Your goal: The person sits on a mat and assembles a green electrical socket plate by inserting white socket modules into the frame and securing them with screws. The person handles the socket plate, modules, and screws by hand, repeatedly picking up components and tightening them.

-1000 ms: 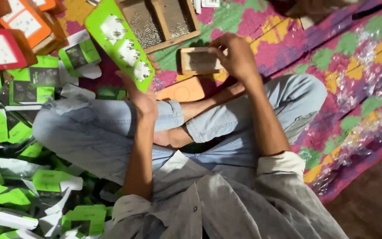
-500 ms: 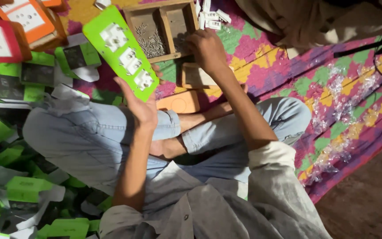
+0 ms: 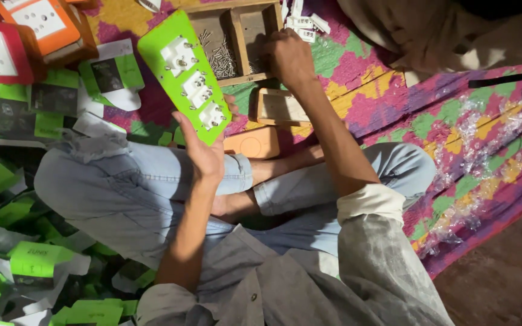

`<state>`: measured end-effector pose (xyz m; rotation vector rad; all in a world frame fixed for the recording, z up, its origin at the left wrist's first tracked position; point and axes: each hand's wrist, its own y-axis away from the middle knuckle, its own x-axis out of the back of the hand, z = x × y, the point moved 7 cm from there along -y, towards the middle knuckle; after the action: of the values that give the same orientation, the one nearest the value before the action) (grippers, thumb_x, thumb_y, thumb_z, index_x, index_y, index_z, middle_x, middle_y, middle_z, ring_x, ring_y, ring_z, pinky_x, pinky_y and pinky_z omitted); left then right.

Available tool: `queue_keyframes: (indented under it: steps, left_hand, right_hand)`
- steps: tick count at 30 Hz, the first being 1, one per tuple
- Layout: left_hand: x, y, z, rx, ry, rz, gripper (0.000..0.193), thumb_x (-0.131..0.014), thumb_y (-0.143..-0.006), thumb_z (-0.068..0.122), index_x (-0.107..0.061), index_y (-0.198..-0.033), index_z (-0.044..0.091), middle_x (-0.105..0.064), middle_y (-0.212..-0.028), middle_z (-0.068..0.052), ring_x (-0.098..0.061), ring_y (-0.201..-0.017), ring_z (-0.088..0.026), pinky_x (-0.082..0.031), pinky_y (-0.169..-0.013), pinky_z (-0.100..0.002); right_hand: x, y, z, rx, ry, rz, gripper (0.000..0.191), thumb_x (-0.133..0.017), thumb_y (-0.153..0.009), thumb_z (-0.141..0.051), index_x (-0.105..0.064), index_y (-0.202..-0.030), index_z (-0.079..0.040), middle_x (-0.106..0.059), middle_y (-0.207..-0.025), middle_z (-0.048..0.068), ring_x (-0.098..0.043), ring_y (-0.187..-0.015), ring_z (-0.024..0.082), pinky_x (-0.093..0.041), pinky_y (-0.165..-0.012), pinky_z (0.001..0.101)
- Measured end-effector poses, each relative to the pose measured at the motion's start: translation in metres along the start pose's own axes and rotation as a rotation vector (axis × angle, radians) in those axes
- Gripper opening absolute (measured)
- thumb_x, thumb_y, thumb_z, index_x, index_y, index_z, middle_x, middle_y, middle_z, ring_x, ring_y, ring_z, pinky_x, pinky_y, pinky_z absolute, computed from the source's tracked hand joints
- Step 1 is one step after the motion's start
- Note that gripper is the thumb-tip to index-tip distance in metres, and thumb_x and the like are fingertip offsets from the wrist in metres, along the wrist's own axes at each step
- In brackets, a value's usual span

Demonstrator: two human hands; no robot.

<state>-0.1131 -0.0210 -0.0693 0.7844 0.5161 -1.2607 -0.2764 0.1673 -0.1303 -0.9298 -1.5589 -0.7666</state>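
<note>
- A person sits cross-legged on a patterned mat [image 3: 394, 102] of pink, green and yellow, seen from above by the head camera, both forearms stretched forward over blue jeans.
- The left hand [image 3: 203, 151] holds up a long green board [image 3: 183, 75] by its near end, fingers curled behind it and the thumb on the front edge; the board tilts up and away to the left.
- Three white socket blocks [image 3: 197, 89] with small metal pins sit in a row along the face of the green board.
- The right hand [image 3: 288, 57] reaches into a wooden tray [image 3: 237, 39] with two compartments, resting at the right-hand one; its fingers are bent down inside, and whether they pinch anything cannot be told.
- The left compartment of the tray holds a loose heap of small metal screws [image 3: 222, 60].
- A small shallow wooden box [image 3: 282, 107] lies on the mat just beside the tray, under the right forearm, and an orange plate [image 3: 252, 143] lies near it, close to the knee.
- White plastic parts [image 3: 303, 21] lie scattered beyond the tray.
- Orange and red boards with white sockets [image 3: 13, 36] are stacked at the top left.
- Green and white packaging cards [image 3: 43, 259] are piled thickly on the floor along the left side.
- Another person's sleeve and clothing [image 3: 448, 36] fill the top right corner.
</note>
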Motion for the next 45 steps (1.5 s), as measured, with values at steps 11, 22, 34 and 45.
queue_keyframes:
  steps: [11,22,34,45]
  left_hand:
    - [0.001,0.002,-0.008,0.131,-0.038,0.035,0.083,-0.026,-0.103,0.071,-0.055,-0.137,0.0,-0.071,-0.117,-0.015,-0.069,-0.103,-0.026,-0.057,-0.094,-0.043]
    - [-0.013,0.009,-0.011,0.154,-0.041,-0.067,0.087,-0.024,-0.104,0.072,-0.055,-0.14,-0.001,-0.07,-0.12,-0.019,-0.069,-0.103,-0.026,-0.056,-0.091,-0.042]
    - [0.006,0.011,-0.045,0.209,0.068,0.039,0.071,-0.036,-0.105,0.063,-0.044,-0.153,0.01,-0.057,-0.144,-0.008,-0.058,-0.13,-0.021,-0.046,-0.113,-0.04]
    - [0.005,0.01,-0.055,0.252,0.073,0.034,0.073,-0.037,-0.104,0.065,-0.046,-0.15,0.01,-0.059,-0.137,-0.008,-0.06,-0.124,-0.02,-0.05,-0.107,-0.041]
  right_hand:
    - [0.023,-0.001,-0.004,0.068,-0.16,-0.029,0.019,-0.082,-0.083,-0.015,-0.079,-0.1,-0.01,-0.071,-0.1,0.011,-0.068,-0.093,0.032,-0.056,-0.082,0.0436]
    - [0.079,0.089,-0.034,-0.206,-1.156,0.428,0.01,-0.073,-0.09,0.005,-0.064,-0.091,0.001,-0.074,-0.101,0.013,-0.072,-0.092,0.012,-0.061,-0.08,0.0256]
    - [0.099,0.128,-0.106,-0.259,-1.141,0.322,0.015,-0.073,-0.098,0.001,-0.075,-0.113,0.003,-0.073,-0.11,0.009,-0.07,-0.095,0.012,-0.058,-0.082,0.0245]
    - [0.107,0.124,-0.112,-0.174,-0.966,0.369,0.019,-0.077,-0.093,0.003,-0.076,-0.111,-0.001,-0.068,-0.104,0.009,-0.066,-0.092,0.015,-0.054,-0.08,0.0269]
